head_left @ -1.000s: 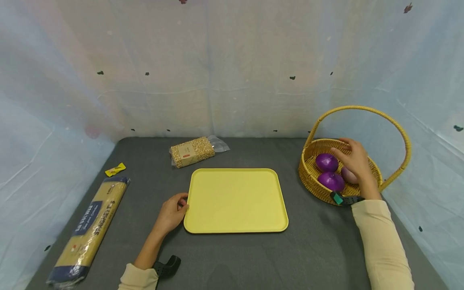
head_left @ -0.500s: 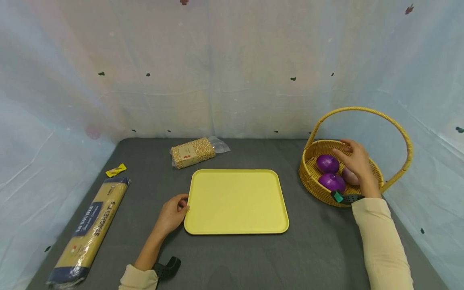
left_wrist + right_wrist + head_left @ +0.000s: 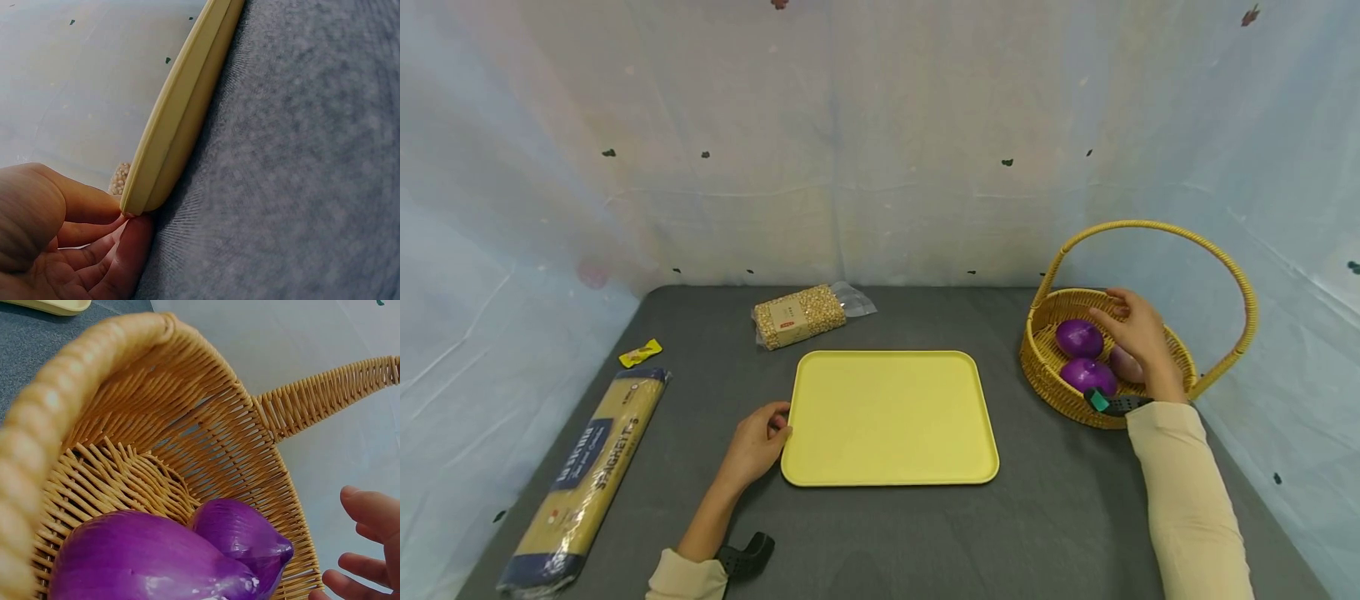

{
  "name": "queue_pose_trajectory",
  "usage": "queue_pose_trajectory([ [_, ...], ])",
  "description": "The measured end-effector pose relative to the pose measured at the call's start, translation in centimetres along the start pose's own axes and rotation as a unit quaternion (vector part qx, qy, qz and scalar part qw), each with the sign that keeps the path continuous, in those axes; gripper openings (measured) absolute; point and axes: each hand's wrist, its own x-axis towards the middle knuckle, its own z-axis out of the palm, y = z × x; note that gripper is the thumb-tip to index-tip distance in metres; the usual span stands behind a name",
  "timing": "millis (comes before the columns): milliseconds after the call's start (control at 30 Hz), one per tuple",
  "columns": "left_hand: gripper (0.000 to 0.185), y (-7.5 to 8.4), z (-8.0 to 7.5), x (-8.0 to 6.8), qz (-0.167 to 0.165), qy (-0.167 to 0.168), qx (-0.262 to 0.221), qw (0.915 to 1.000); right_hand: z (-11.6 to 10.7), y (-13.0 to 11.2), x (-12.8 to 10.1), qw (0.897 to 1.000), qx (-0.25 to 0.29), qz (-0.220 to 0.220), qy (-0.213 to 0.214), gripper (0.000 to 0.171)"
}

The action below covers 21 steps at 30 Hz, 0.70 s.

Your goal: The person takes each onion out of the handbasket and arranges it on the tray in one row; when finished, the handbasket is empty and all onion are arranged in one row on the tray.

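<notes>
My left hand (image 3: 756, 443) pinches the left edge of a yellow tray (image 3: 891, 417) lying on the dark table. In the left wrist view, thumb and fingers of that hand (image 3: 81, 237) meet at the tray's rim (image 3: 172, 125). Over a wicker basket (image 3: 1045, 383) at the right, my right hand (image 3: 1138, 337) has loosely bent, spread fingers and holds nothing. Inside are two purple onions (image 3: 1079, 338) and a paler onion (image 3: 1125, 364) partly hidden by this hand. The right wrist view has the two purple onions (image 3: 144, 556) up close; whether the fingers (image 3: 359, 570) touch the rim, I cannot tell.
A tall arched handle (image 3: 1217, 250) rises above the basket. Behind the tray lies a clear bag of kernels (image 3: 799, 315). At the left are a spaghetti pack (image 3: 583, 483) and a small yellow wrapped packet (image 3: 641, 352). A pale curtain (image 3: 880, 150) hangs along the table's far edge.
</notes>
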Motion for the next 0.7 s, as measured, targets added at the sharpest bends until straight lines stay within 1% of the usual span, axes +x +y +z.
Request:
queue_pose_trajectory([
  [133,0.034,0.0,0.0,0.0,-0.005,-0.004,-0.002,1.0000,0.2,0.3,0.2,1.000,-0.002,0.005,-0.005,0.065],
  [300,0.034,0.0,0.0,0.0,-0.008,-0.005,-0.001,1.0000,0.5,0.8,0.3,1.000,0.002,-0.002,-0.018,0.065],
  [533,0.034,0.1,0.0,-0.1,-0.008,-0.007,0.000,0.9999,1.0,0.9,0.5,0.998,0.010,0.026,-0.055,0.074],
  [633,0.034,0.2,0.0,-0.1,-0.007,-0.007,0.000,1.0000,1.2,0.9,0.5,0.997,0.022,0.036,-0.072,0.075],
  [700,0.034,0.2,0.0,-0.1,-0.007,-0.007,0.001,1.0000,1.3,0.9,0.5,0.996,0.017,0.039,-0.081,0.076],
])
